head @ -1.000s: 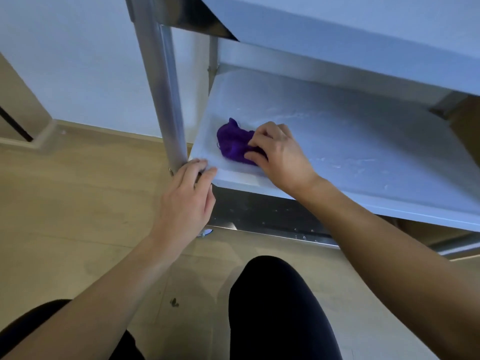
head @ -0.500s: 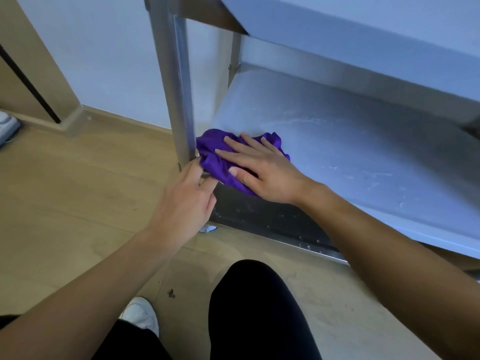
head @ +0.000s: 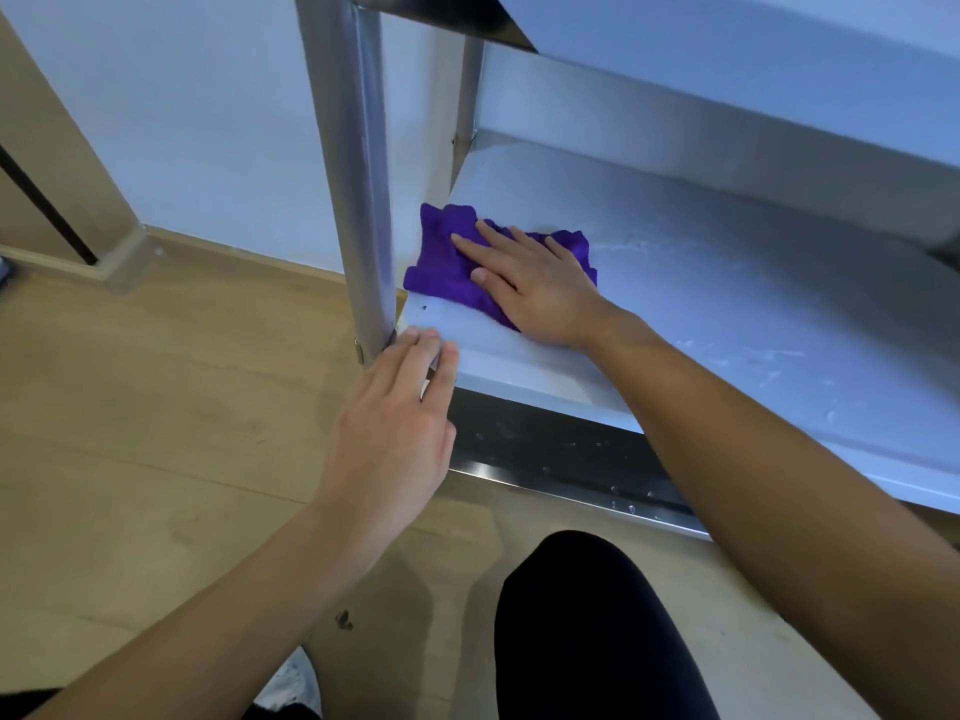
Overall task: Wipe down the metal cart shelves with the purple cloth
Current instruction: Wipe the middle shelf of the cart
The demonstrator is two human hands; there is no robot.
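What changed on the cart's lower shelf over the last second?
The right hand went from bunching the purple cloth with curled fingers to pressing it flat with straight fingers. It dragged the cloth to the lower shelf's front-left corner, then pushed it back in along the left edge. The left hand stayed resting on that corner beside the cart leg.

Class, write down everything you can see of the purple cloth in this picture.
The purple cloth is deep violet, soft-looking fabric, rumpled but spread fairly flat. It lies on the near-left corner of the metal shelf, close beside the upright post. The right hand presses down on it with straight fingers, covering its right part; its left edge and far corners show.
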